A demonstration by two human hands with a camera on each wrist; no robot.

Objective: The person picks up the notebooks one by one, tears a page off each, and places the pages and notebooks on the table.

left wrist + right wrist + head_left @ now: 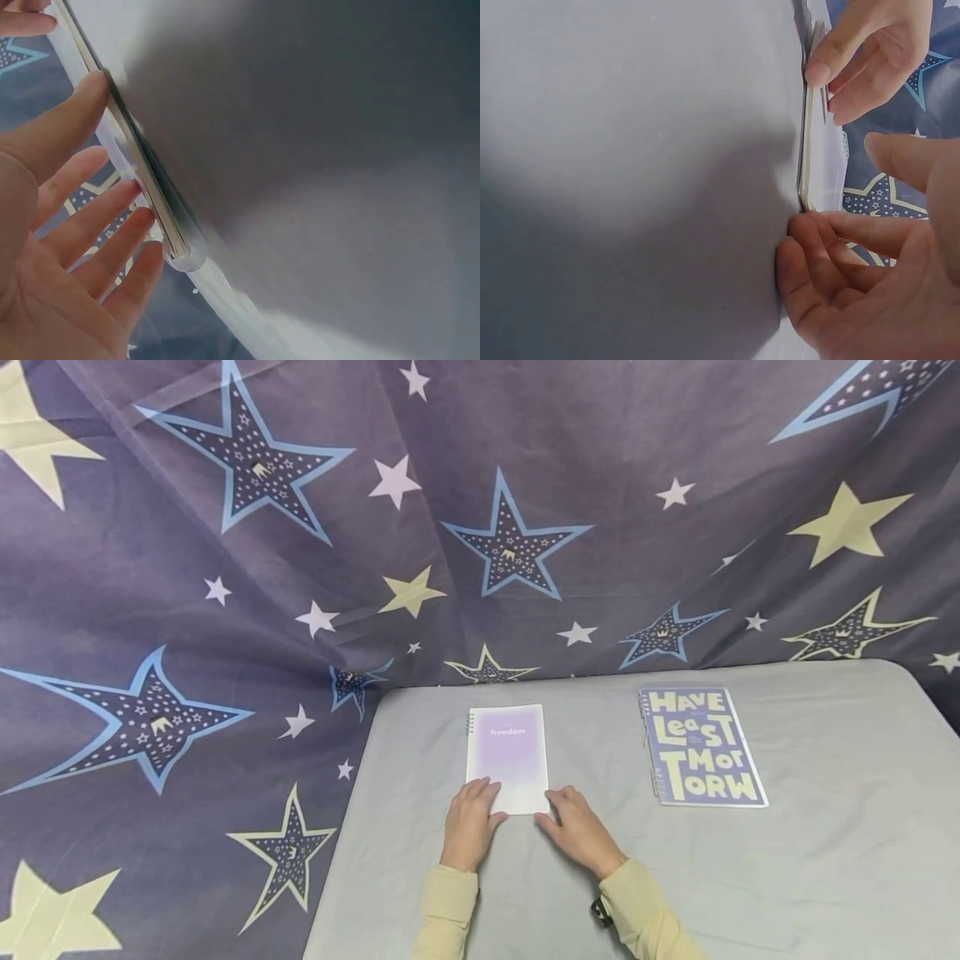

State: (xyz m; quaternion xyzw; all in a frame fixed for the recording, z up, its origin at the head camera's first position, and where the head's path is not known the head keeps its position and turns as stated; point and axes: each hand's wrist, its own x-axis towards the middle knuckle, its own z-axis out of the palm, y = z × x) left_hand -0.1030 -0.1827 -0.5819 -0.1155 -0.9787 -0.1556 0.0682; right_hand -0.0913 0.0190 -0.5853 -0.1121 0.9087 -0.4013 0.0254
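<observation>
A spiral notebook [507, 760] with a white and lilac cover marked "freedom" lies flat on the grey-covered table, its rings at the upper left. My left hand [471, 822] touches its lower left part, the thumb against the near edge and the other fingers extended over the cover side. At the lower right corner, my right hand [579, 831] touches the notebook with bent fingertips [802, 225]. In the right wrist view its thumb appears raised apart from the pages. Both wrist views show the notebook's page edge [142, 157] side-on.
To the right lies a second spiral notebook [705, 747], blue with large pale yellow lettering. The grey table [840, 860] has a rounded far corner. A dark purple cloth [525, 435] printed with stars hangs behind and to the left.
</observation>
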